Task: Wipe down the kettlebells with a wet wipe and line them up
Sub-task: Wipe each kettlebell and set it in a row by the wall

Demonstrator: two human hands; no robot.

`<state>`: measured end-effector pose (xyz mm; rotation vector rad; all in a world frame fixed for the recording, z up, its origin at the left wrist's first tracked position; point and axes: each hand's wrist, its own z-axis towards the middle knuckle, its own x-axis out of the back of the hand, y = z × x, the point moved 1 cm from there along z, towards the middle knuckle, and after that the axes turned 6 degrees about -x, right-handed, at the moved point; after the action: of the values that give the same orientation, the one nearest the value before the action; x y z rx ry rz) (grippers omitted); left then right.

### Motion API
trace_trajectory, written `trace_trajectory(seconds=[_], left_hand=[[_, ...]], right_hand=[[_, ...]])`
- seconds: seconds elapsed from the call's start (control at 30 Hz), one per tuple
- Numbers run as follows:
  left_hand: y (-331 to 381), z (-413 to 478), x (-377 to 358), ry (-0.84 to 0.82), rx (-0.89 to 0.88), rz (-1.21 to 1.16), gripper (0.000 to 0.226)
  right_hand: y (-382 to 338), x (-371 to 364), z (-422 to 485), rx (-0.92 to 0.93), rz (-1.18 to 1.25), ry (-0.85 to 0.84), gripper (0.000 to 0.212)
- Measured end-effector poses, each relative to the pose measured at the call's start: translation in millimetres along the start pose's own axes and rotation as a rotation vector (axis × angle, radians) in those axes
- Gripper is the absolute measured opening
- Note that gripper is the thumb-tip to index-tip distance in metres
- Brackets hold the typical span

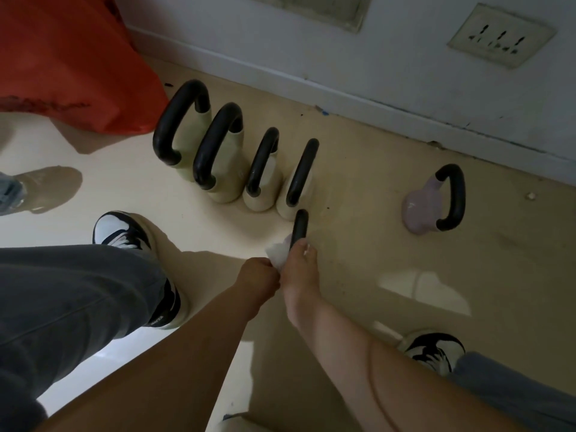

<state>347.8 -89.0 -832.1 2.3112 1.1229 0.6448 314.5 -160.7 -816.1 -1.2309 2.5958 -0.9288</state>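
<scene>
Row: four cream kettlebells stand upright on the floor close to the wall's skirting, side by side, the neighbours touching or nearly so. The two at the left end are bigger, the two at the right end smaller.
Handles in the row: black loops, each standing up from its bell; the loops' flat planes run roughly parallel, from the wall towards the person.
Held kettlebell: just in front of the row's right end, close to the last cream bell. Only its black handle and a bit of pale purple body show; the handle's long axis runs from the hands away towards the wall.
Right hand: fingers closed around the near end of that handle, gripping it.
Left hand: balled into a fist clamped on a white wipe, which is pressed against the held kettlebell beside the right hand.
Purple kettlebell: well apart to the right of the row, near the wall, lying tipped on its side; its handle points right, away from the row.
Red bag: in the far left corner, against the wall, just beside the largest cream bell.
Shoes: left shoe in front of the row's left part; right shoe nearer, on the right.
Socket: on the wall above the purple bell.
</scene>
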Motion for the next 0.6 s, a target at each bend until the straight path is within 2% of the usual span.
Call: trace_trajectory(seconds=[0.07, 0.17, 0.2, 0.23, 0.3, 0.4, 0.53, 0.6], left_hand=[[2.8, 1.0, -0.3, 0.019, 0.007, -0.036, 0.021], [11.8, 6.0, -2.7, 0.024, -0.031, -0.032, 0.018], [16.0, 7.1, -3.9, 0.028, -0.051, -0.008, 0.017], [20.6, 5.9, -5.1, 0.048, -0.070, 0.010, 0.019], [31.8, 2.4, -6.8, 0.092, -0.100, 0.026, 0.022], [43.9, 0.5, -9.8, 0.100, -0.146, 0.047, 0.025], [64.8, -7.1, -27.1, -0.006, -0.197, -0.063, 0.025], [75.3, -7.5, -37.1, -0.017, -0.252, -0.096, 0.030]], right_hand=[[-18.6, 5.0, 6.2, -0.209, 0.186, -0.002, 0.052], [-55.7, 18.1, 22.3, -0.331, 0.332, -0.032, 0.046], [-64.7, 19.9, 26.8, -0.365, 0.311, -0.053, 0.050], [-70.0, 20.8, 31.6, -0.423, 0.339, -0.145, 0.056], [-73.9, 17.3, 39.6, -0.507, 0.356, -0.175, 0.066], [-73.5, 21.1, 41.2, -0.501, 0.380, -0.072, 0.045], [-85.2, 32.1, 40.9, -0.500, 0.408, -0.053, 0.055], [-92.8, 39.5, 45.6, -0.474, 0.418, -0.098, 0.054]])
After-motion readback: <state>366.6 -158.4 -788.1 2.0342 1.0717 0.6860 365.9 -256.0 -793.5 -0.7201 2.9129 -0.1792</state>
